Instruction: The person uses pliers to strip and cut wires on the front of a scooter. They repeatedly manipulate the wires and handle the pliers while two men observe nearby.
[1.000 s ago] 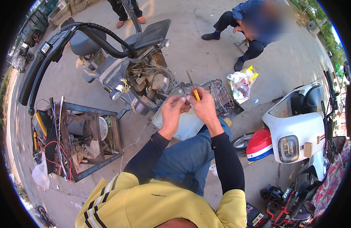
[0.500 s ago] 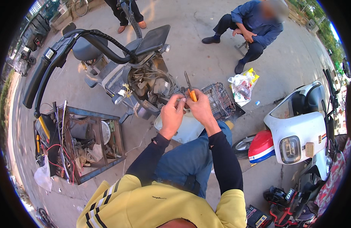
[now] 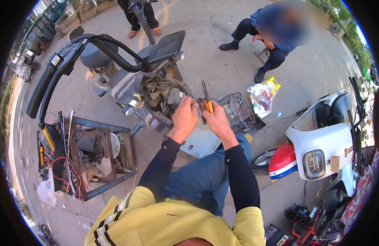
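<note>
Orange-handled pliers (image 3: 209,107) sit in my right hand (image 3: 217,121), jaws pointing away from me. Just beside it my left hand (image 3: 185,119) is closed, its fingertips pinched near the edge of the opened electric scooter (image 3: 158,88); what they hold is too small or hidden to make out. Tangled wiring and parts show inside the scooter's exposed front, just beyond my left hand. Below both hands lies a white panel (image 3: 199,143) with holes in it. To the right of my right hand is a wire basket (image 3: 238,108) with cables in it.
At left stands a metal-framed tool box (image 3: 105,190) with tools and parts. A white scooter (image 3: 320,143) with a red fender is at right. Beyond the basket lies a plastic bag (image 3: 263,94). One person sits (image 3: 273,61) at far right; another stands behind the scooter.
My left hand has shifted slightly up toward the scooter's wiring, and the gap to my right hand has widened. The pliers stay in my right hand, tilted a little more upright.
</note>
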A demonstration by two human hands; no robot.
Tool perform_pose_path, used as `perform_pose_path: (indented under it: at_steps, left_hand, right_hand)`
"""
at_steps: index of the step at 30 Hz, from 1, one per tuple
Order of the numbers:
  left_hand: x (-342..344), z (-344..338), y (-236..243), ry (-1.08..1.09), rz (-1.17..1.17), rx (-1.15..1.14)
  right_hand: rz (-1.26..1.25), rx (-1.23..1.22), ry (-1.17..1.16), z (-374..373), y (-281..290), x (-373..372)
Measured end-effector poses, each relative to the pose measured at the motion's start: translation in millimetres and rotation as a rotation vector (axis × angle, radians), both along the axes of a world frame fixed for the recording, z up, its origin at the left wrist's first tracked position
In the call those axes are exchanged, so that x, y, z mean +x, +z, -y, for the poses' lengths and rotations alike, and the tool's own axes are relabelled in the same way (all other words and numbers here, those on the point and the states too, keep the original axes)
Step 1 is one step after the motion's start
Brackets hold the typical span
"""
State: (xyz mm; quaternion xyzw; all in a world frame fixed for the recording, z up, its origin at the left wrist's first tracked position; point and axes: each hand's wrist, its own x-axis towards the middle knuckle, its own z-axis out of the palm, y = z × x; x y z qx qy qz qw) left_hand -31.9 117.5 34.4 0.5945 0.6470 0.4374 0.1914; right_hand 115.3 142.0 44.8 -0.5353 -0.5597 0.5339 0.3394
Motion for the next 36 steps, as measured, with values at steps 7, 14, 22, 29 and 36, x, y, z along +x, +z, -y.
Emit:
perform_pose_path:
  at_steps: [7, 14, 22, 29, 36]
  left_hand:
    - [-14, -2, 7, -0.035, 0.329, -0.199]
    - [-4, 6, 5, -0.065, 0.301, -0.108]
    - [-14, -10, -2, -0.063, 0.230, -0.287]
    - [-13, -1, -4, 0.078, 0.496, -0.237]
    - [8, 35, -14, -0.087, 0.890, -0.435]
  right_hand:
    - [-0.052, 0.016, -0.015, 5, 8, 0]
    - [-0.060, 0.063, -0.011, 4, 6, 0]
    - [0.047, 0.137, 0.019, 1, 7, 2]
    - [0.029, 0.123, 0.001, -4, -3, 10]
    - [-0.020, 0.128, 0.036, -5, -10, 13]
